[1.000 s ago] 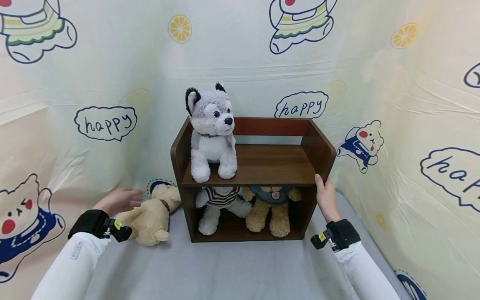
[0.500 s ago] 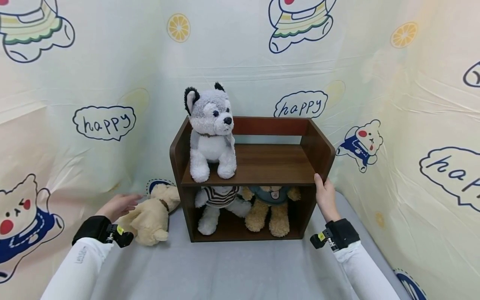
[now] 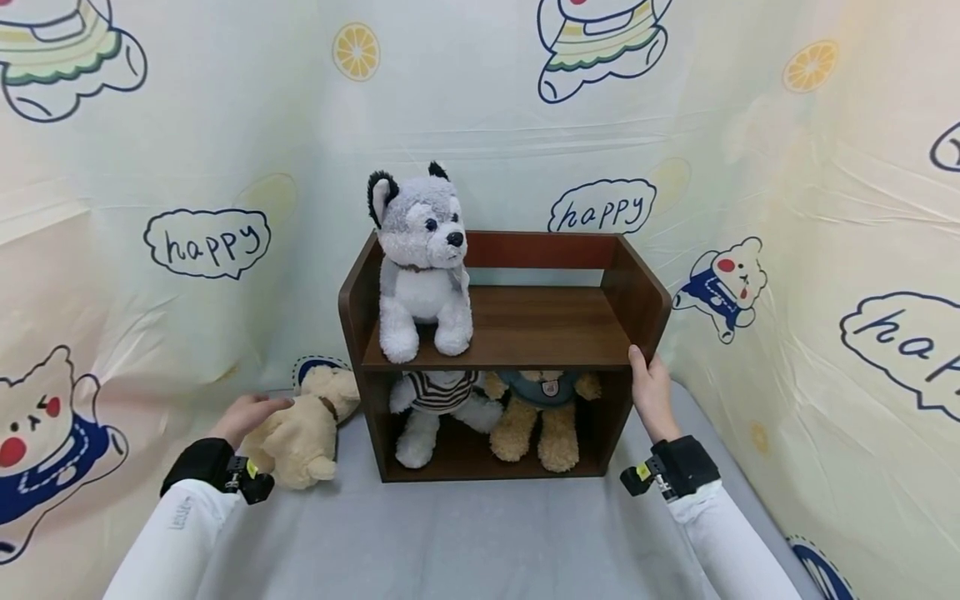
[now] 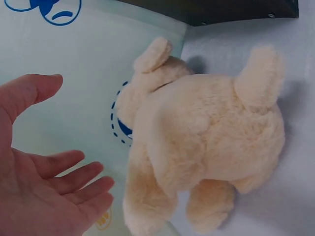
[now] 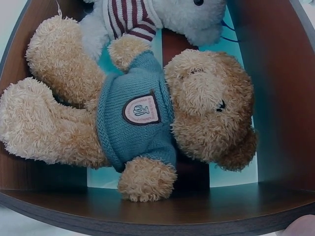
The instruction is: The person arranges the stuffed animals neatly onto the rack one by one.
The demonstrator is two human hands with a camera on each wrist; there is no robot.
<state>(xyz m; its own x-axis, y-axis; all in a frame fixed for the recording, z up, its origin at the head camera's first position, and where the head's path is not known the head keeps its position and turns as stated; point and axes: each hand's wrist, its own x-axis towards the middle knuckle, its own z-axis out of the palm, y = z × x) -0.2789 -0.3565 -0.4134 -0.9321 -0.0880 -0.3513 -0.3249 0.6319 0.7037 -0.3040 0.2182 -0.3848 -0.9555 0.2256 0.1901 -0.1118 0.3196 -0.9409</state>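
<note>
My left hand (image 3: 243, 417) hovers beside a beige plush dog (image 3: 300, 446) that lies on the grey surface left of the shelf. Seen from the left wrist, the fingers of that hand (image 4: 54, 196) are extended, apart from the dog's furry back (image 4: 206, 132). With my right hand (image 3: 651, 398) I hold the right side panel of the two-tier brown wooden shelf (image 3: 540, 321), thumb at its front edge. A grey-and-white plush husky (image 3: 425, 283) sits on the upper tier's left. Below are a white plush in a striped top (image 3: 418, 437) and a teddy bear (image 5: 135, 118) in a teal sweater.
The shelf stands on a grey cloth surface (image 3: 450, 533) near the back. A printed curtain (image 3: 247, 108) with cartoon bears and "happy" lettering hangs behind and along both sides. The upper board hides the heads of the lower plush toys in the head view.
My left hand has moved slightly to the right and lower, closer to the beige plush dog. The right hand stays on the shelf's side panel, and the toys have not moved.
</note>
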